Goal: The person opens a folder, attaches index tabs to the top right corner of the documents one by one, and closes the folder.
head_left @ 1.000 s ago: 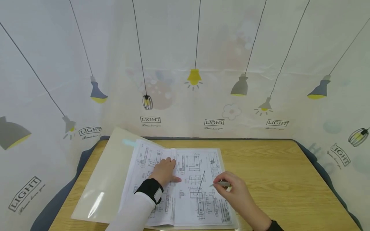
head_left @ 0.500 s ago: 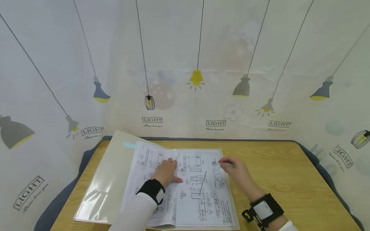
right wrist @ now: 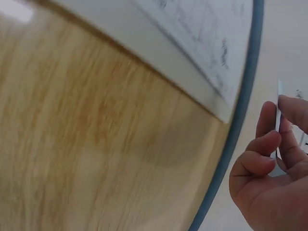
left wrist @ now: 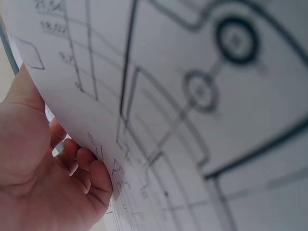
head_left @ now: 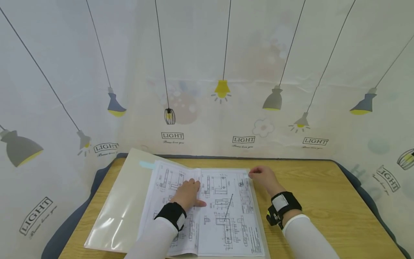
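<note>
A booklet of technical drawings lies open, its left page (head_left: 158, 201) curving up to the fold and its right page (head_left: 208, 239) flat. My left hand (head_left: 187, 194) rests on the left page near the fold, thumb out to the right; the left wrist view shows its fingers (left wrist: 98, 180) against the paper. At the right page's top right corner is my right hand (head_left: 264, 178). In the right wrist view, thumb and fingers of that hand pinch a thin pale strip (right wrist: 279, 103), seen nearly edge-on. A light blue sticky tab (head_left: 147, 164) projects beyond the left page's upper left edge.
Beneath the left page, a glossy cream cover (head_left: 111, 212) spreads out to the left. The wooden table (head_left: 330, 208) has a dark blue-grey edge (head_left: 304, 159). A light fabric backdrop (head_left: 200, 144) printed with hanging lamps stands behind and around it.
My right hand has moved away from me, from over the right page's middle up to its top right corner, still pinching the strip. The left hand stays on the left page.
</note>
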Motion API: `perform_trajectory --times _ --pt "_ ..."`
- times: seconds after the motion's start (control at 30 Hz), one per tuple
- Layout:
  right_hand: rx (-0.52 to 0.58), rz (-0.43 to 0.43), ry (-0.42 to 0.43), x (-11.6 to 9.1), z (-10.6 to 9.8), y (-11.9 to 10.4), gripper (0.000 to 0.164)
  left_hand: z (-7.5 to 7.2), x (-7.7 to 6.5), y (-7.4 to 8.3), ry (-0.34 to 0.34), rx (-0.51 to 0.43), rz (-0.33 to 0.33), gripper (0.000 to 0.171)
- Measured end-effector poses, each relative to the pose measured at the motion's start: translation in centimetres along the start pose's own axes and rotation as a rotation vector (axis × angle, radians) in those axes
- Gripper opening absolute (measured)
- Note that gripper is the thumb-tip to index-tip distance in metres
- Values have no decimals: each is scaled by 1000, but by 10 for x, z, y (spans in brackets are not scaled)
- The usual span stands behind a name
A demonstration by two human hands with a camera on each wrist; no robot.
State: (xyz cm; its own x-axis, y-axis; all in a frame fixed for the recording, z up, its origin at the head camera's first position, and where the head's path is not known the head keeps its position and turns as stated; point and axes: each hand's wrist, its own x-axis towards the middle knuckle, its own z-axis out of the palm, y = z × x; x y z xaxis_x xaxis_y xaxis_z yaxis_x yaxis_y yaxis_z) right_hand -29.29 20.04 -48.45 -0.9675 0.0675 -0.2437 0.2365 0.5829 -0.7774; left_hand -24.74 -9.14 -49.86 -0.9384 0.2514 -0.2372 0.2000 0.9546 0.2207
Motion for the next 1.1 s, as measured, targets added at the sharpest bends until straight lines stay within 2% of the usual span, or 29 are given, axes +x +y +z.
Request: perform_trajectory --times 0.27,0.6,1.1 --pt "-148 37 -14 15 8 9 16 4 3 -2 5 -6 4 83" --pt "-143 47 -1 22 17 16 20 3 3 -2 3 -3 10 81" --pt "-229 19 68 22 29 17 6 8 5 -6 18 0 25 81"
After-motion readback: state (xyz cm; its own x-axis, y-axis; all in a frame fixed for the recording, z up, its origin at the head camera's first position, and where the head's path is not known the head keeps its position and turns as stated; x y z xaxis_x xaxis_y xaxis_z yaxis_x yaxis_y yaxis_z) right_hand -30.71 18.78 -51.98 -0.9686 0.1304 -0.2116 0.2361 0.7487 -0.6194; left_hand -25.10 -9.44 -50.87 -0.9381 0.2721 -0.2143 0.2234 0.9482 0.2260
